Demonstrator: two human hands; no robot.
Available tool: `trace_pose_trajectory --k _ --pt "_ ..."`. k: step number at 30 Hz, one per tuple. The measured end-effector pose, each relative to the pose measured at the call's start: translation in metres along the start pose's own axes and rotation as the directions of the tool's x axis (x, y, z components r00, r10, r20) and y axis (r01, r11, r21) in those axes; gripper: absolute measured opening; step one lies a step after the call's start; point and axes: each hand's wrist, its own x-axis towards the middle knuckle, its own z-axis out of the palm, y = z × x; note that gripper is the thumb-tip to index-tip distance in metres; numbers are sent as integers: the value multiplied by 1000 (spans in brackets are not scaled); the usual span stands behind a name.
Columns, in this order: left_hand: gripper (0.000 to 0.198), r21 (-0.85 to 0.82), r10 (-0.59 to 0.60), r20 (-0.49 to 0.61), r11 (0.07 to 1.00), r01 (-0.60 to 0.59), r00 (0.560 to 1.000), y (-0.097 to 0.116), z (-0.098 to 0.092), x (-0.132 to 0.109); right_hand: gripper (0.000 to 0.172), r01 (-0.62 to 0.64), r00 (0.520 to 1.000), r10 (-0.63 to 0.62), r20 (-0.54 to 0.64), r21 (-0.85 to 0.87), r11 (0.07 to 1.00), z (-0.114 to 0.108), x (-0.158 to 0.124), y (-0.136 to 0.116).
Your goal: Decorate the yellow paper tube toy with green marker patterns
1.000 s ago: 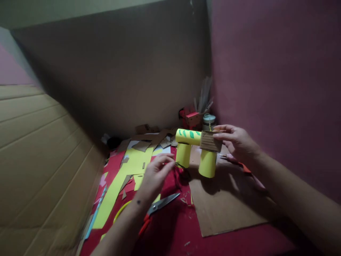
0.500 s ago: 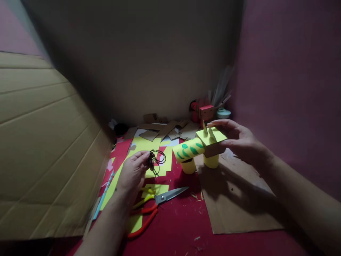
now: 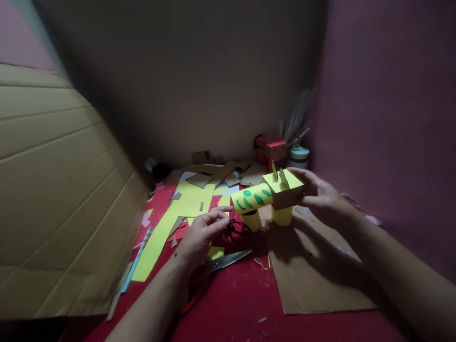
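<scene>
A paper animal figure [image 3: 252, 198] has a yellow tube body with green leaf-shaped marks, a box head with two upright ears and yellow tube legs. My right hand [image 3: 318, 194] has its fingers on the right side of the box head. Beside the left end of the body, my left hand [image 3: 208, 232] pinches a loop of thin black cord [image 3: 238, 229], its index finger close to the tube. Under my left wrist lie scissors [image 3: 230, 260], their handles mostly hidden.
Yellow paper [image 3: 194, 202] and cardboard scraps [image 3: 228, 172] cover the left and back of the red table [image 3: 231, 308]. A cardboard sheet [image 3: 320, 285] lies at the right, a red figure [image 3: 276, 151] and lidded container [image 3: 298, 154] behind. Tall cardboard [image 3: 53, 204] stands left.
My left hand has moved right with the black cord, up to the end of the figure's body. The fingers of my right hand have shifted slightly right and down on the box head.
</scene>
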Motion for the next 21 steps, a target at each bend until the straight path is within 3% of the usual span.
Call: trace_pose_trajectory --k 4,10,13,17,21 --pt "15 103 66 87 992 -75 994 0 6 -3 68 -14 1000 14 -12 17 1000 2 8 -2" --pt "16 164 101 114 979 -119 988 6 9 -13 66 -60 998 60 -8 17 998 2 25 -4" --pt "17 162 118 146 977 -142 982 8 9 -14 59 -77 997 77 29 26 997 5 32 -6" --pt "19 150 169 175 969 -196 970 10 9 -13 34 -96 993 95 73 10 995 12 42 -7" --pt "19 155 182 175 965 -210 968 8 11 -12 33 -111 988 115 107 -43 993 16 53 -4"
